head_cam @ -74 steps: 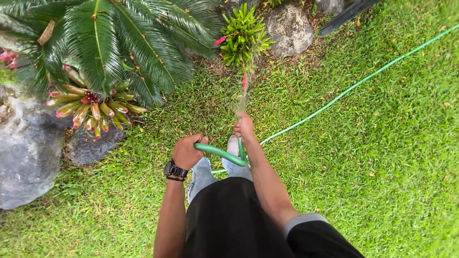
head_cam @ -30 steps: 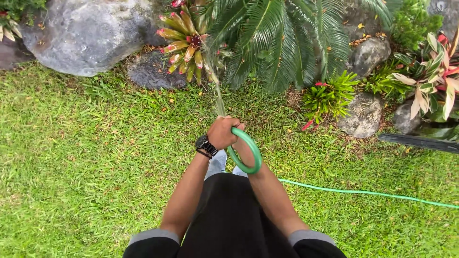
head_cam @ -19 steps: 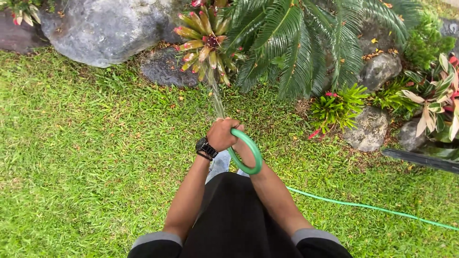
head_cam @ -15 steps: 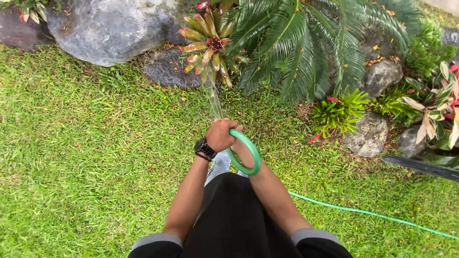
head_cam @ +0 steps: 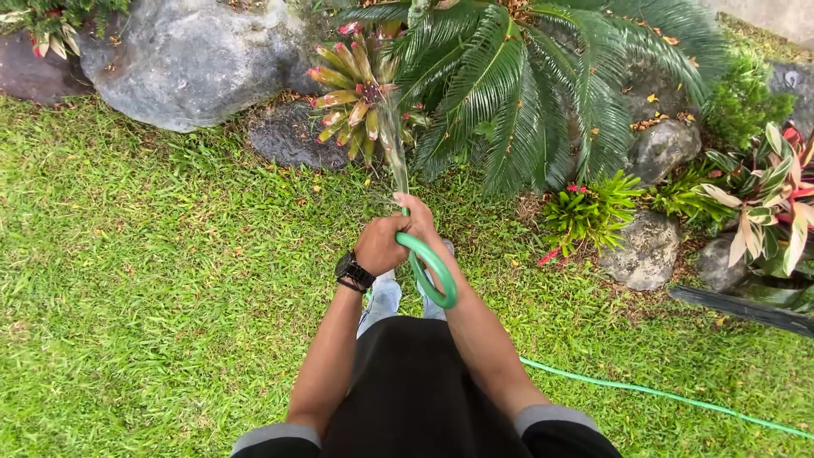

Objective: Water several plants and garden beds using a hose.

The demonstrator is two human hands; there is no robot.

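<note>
Two hands share the thin green rubber garden hose (head_cam: 431,270): the left hand (head_cam: 380,246) clenches its doubled-back loop for slack, the right hand (head_cam: 417,217) grips the end, aiming water at the red-tipped bromeliad (head_cam: 352,97) straight ahead.

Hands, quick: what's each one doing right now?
Left hand: closed around the green hose.
Right hand: closed on the hose end.

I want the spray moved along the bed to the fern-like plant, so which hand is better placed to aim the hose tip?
Probably the right hand: it sits at the green hose tip, where water leaves. The left hand grips the loop behind it.
</note>
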